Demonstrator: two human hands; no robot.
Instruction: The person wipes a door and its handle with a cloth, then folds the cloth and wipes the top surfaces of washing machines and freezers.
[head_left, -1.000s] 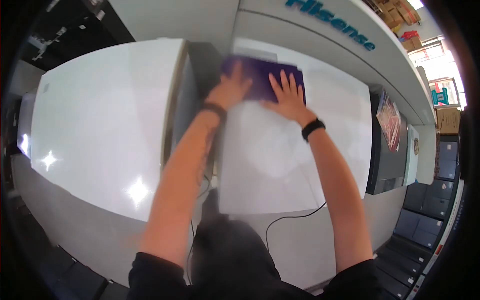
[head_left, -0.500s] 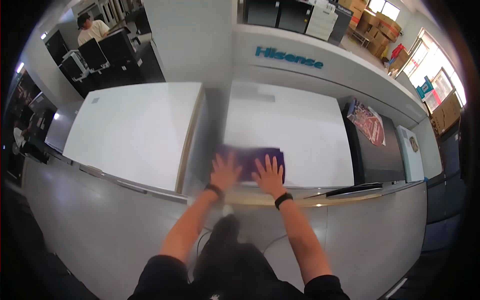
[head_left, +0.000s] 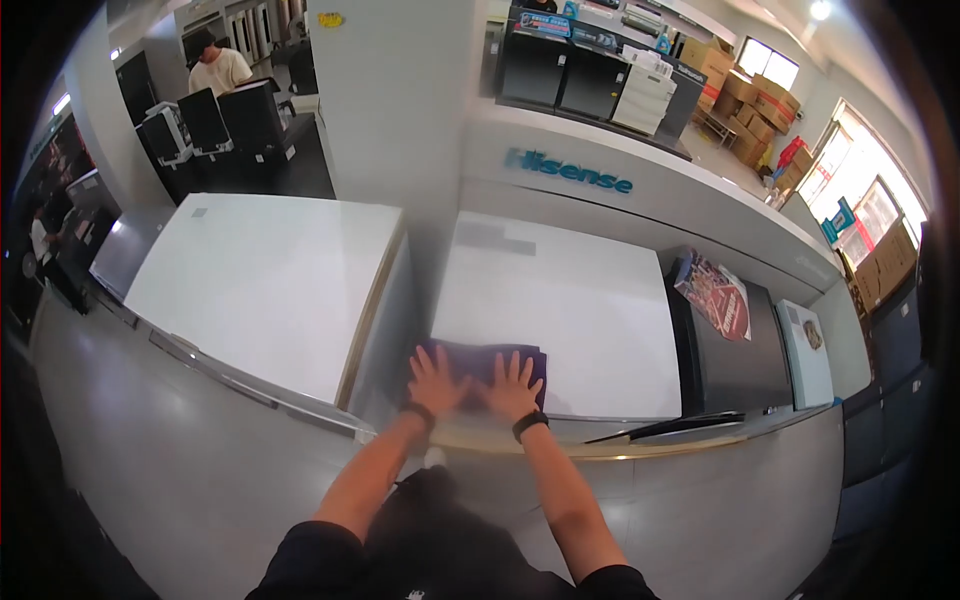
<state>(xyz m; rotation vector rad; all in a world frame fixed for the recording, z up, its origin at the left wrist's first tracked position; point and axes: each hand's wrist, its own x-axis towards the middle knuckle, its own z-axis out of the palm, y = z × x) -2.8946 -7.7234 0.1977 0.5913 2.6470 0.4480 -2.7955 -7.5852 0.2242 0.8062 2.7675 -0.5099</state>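
A folded purple cloth (head_left: 478, 362) lies flat at the front left corner of a white appliance top (head_left: 570, 300). My left hand (head_left: 436, 384) presses on the cloth's left part with its fingers spread, slightly blurred. Beside it, my right hand (head_left: 513, 388) rests on the right part of the cloth, fingers also apart and pointing away from me. Both palms are down, and neither hand grips the cloth. Dark bands circle both wrists.
A second white appliance top (head_left: 270, 280) stands to the left across a narrow gap. On the right, a printed leaflet (head_left: 718, 295) lies on a dark appliance (head_left: 745, 355). A low wall with a Hisense sign (head_left: 570, 172) runs behind. A person (head_left: 215, 68) is at the far left.
The view has tilted upward, so the surfaces sit lower in the picture. My right hand has come a little closer to my left; both stay on the cloth.
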